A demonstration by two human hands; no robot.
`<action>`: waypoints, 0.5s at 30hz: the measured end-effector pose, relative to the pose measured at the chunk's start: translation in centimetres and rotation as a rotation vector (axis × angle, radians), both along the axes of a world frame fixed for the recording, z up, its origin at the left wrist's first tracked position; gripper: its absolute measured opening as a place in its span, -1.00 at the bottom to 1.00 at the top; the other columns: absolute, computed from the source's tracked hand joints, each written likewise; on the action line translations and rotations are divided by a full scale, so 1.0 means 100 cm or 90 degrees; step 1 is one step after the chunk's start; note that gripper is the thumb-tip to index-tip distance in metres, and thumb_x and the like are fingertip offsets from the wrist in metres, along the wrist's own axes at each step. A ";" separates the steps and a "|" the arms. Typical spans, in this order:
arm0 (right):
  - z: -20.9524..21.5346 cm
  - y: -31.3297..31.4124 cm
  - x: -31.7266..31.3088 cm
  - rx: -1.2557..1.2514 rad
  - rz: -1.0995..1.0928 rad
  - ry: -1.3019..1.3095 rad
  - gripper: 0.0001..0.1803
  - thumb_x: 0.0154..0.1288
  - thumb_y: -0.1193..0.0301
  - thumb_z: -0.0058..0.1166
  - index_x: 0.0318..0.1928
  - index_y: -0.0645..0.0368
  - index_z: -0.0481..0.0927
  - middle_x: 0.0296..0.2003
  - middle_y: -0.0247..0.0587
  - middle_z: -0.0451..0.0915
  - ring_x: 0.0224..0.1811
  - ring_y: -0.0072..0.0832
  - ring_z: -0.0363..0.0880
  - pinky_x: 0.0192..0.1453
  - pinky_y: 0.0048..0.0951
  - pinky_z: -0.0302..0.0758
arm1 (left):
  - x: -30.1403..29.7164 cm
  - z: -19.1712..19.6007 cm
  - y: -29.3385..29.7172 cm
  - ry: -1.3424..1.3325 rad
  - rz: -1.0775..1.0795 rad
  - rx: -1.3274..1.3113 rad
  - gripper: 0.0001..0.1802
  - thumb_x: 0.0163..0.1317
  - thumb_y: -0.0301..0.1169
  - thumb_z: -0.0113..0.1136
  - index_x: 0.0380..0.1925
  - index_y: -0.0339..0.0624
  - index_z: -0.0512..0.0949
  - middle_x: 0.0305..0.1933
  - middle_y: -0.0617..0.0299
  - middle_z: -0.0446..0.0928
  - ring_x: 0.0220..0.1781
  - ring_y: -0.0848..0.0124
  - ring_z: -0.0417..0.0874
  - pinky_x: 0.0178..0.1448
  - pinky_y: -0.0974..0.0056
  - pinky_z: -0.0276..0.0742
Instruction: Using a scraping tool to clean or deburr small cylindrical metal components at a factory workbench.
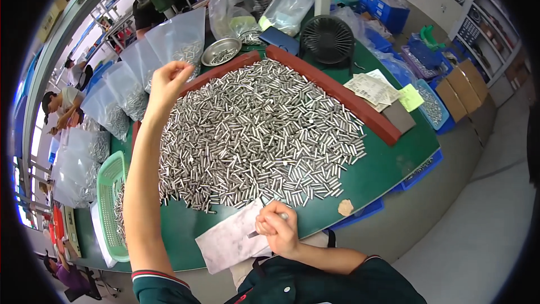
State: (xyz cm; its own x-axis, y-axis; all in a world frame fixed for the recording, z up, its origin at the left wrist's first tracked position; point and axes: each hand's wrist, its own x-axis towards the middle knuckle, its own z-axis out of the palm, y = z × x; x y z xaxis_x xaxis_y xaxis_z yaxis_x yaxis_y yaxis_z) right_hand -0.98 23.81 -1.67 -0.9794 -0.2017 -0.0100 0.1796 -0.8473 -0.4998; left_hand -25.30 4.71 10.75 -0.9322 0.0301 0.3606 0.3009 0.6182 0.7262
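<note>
A wide heap of small silvery metal pins (253,135) covers the green table in front of me. My left hand (169,81) is raised over the heap's far left edge, near a round metal bowl (221,52) with some pins in it. Its fingers are pinched together; whatever is between them is too small or hidden. Close to my body, my right hand (278,228) is curled into a fist above a stained whitish cloth (228,239). Bits of metal pin show at the fist's edges; how many it holds is hidden.
Dark red bars (337,95) border the heap's far sides. Clear bags of pins (174,36) stand at the left and back. A green basket (112,191) is at the left, a black fan (327,39) at the back. Paper slips (372,89) lie at the right.
</note>
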 end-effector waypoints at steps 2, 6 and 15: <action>-0.001 0.001 0.000 -0.004 -0.008 -0.004 -0.83 0.19 0.49 -0.26 -0.52 0.28 0.31 -0.81 -0.47 0.08 -0.77 -0.70 -0.03 -0.63 -0.58 -0.02 | 0.041 0.014 0.011 0.011 -0.016 0.037 -0.79 0.07 -0.34 0.10 -0.43 -0.30 0.51 -0.56 0.44 0.41 -0.53 0.70 0.27 -0.48 0.56 0.14; -0.002 0.000 0.002 -0.005 -0.017 -0.015 -0.84 0.19 0.48 -0.25 -0.51 0.25 0.31 -0.81 -0.47 0.07 -0.77 -0.70 -0.04 -0.63 -0.59 -0.01 | 0.127 0.024 0.006 0.016 0.008 0.097 -0.86 0.09 -0.41 0.09 -0.47 -0.28 0.50 -0.58 0.50 0.32 -0.56 0.74 0.17 -0.52 0.58 0.02; -0.005 -0.008 -0.003 0.065 -0.049 -0.036 -0.79 0.12 0.36 -0.20 -0.60 0.15 0.25 -0.82 -0.46 0.04 -0.80 -0.65 -0.01 -0.67 -0.55 0.08 | 0.264 -0.057 -0.058 -0.046 0.228 0.022 -0.93 0.03 -0.52 0.10 -0.49 -0.32 0.51 -0.69 0.47 0.21 -0.63 0.69 0.11 -0.59 0.52 0.00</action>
State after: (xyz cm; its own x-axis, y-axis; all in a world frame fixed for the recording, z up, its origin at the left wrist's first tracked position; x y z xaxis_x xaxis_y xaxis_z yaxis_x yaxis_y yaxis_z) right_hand -1.30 23.00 -2.14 -0.9892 -0.1209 -0.0828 0.1465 -0.8046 -0.5755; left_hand 1.05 -1.13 5.07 -0.9045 -0.3135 0.2891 0.0175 0.6501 0.7596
